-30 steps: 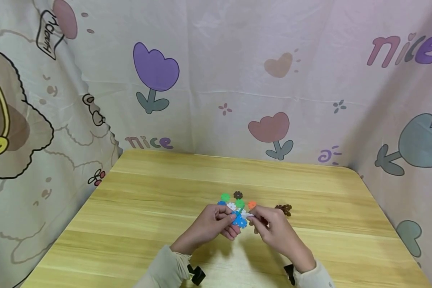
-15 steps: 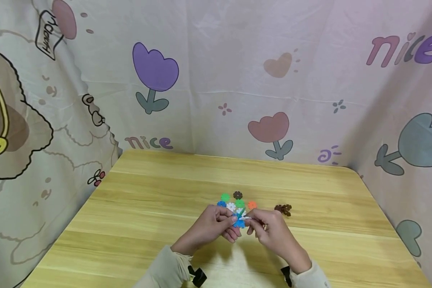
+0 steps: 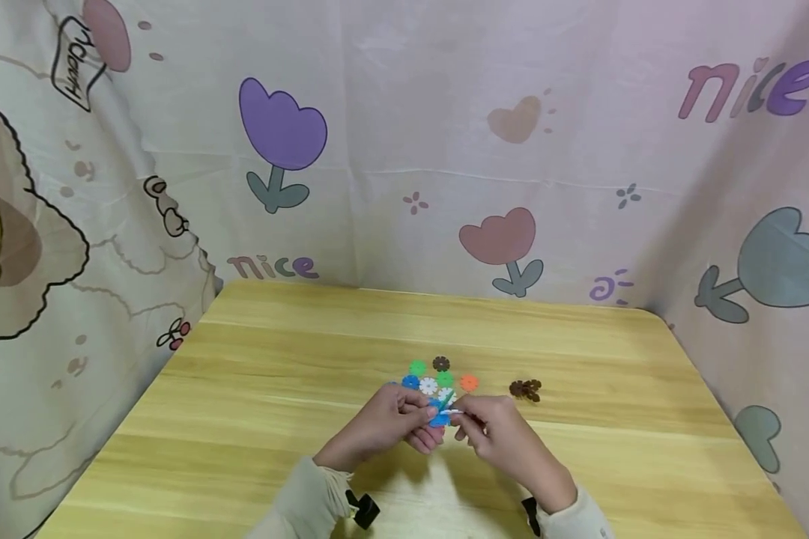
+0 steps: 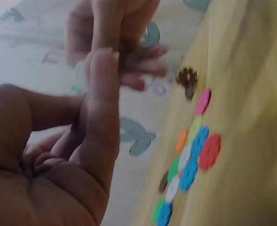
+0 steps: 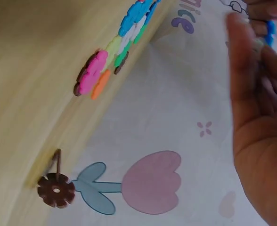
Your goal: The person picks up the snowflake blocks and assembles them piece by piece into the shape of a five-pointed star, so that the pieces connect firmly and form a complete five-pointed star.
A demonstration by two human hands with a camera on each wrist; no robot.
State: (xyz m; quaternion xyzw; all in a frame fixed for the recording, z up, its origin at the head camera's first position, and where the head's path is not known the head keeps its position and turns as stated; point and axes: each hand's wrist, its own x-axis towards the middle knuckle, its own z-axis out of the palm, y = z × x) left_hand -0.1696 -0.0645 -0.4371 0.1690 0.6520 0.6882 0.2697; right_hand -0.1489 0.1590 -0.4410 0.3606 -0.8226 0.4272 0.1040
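Interlocking snowflake discs are in both hands above the table. My left hand (image 3: 384,419) pinches blue snowflake discs (image 3: 438,419) between thumb and index finger, and a green disc (image 3: 447,400) stands up edge-on from them. Between the thumb and fingers of my right hand (image 3: 505,434) is a white snowflake disc (image 3: 452,411), its edge against the blue ones. Whether the white disc is slotted in cannot be told. In the right wrist view a bit of blue disc (image 5: 270,33) shows by the left fingers; my fingers hide most of the joined pieces in both wrist views.
Loose discs lie just beyond the hands, among them an orange disc (image 3: 469,382), a dark brown disc (image 3: 441,364) and a pink disc (image 4: 203,101). Off to the right is a joined brown cluster (image 3: 526,390). A printed curtain hangs behind the wooden table (image 3: 256,359).
My right hand has moved left toward the left hand, bringing the white disc against the blue discs. The left hand keeps its pinch. The head view has shifted slightly.
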